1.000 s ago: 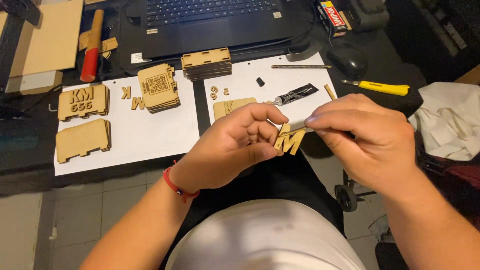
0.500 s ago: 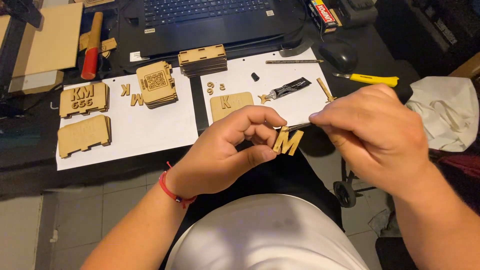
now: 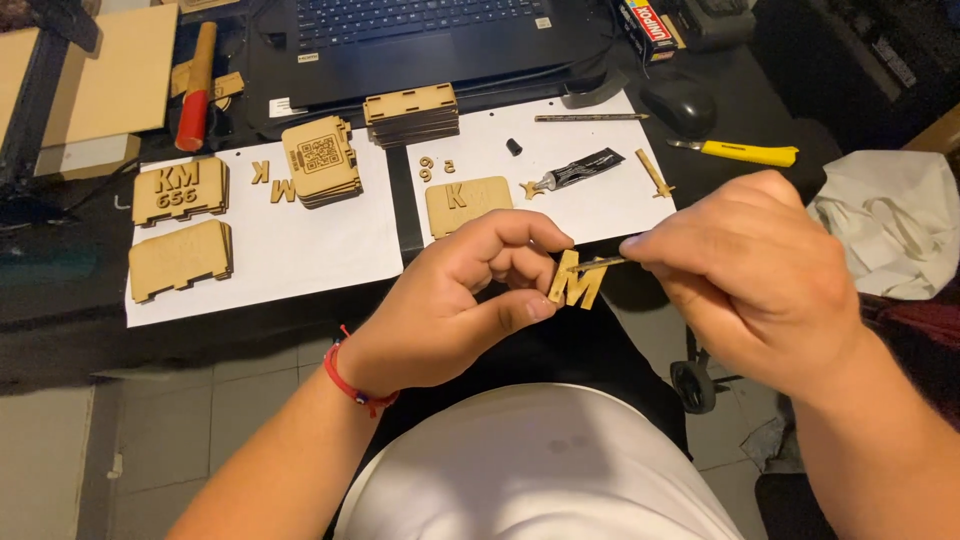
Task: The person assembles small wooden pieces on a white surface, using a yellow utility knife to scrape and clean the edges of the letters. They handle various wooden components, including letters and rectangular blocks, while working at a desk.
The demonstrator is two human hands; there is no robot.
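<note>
You hold a small wooden letter piece (image 3: 576, 284) in front of your lap, below the table's (image 3: 60, 330) near edge. Your left hand (image 3: 455, 300) pinches it, thumb under and forefinger over its left side. Your right hand (image 3: 765, 270) has its fingers pressed together on a thin stick (image 3: 600, 264), whose tip touches the top of the letter.

Beyond it, on the right white sheet (image 3: 590, 200), lie a flat wooden plate (image 3: 468, 205), a dark glue tube (image 3: 580, 170) and a little black cap (image 3: 514, 146). A stack of wooden panels (image 3: 411, 113) sits at that sheet's far edge, just before the laptop (image 3: 430, 40). On the left sheet (image 3: 300, 250) lie two more plates (image 3: 180, 225), two loose letters (image 3: 272, 182) and a stack topped by a panel with a square code pattern (image 3: 320, 160). A red and yellow box (image 3: 645, 18) stands at the far right by the mouse (image 3: 677, 103); a yellow knife (image 3: 745, 152) lies near it.

Compared with half a second ago, your hands sit slightly lower and the stick meets the letter at its top.
</note>
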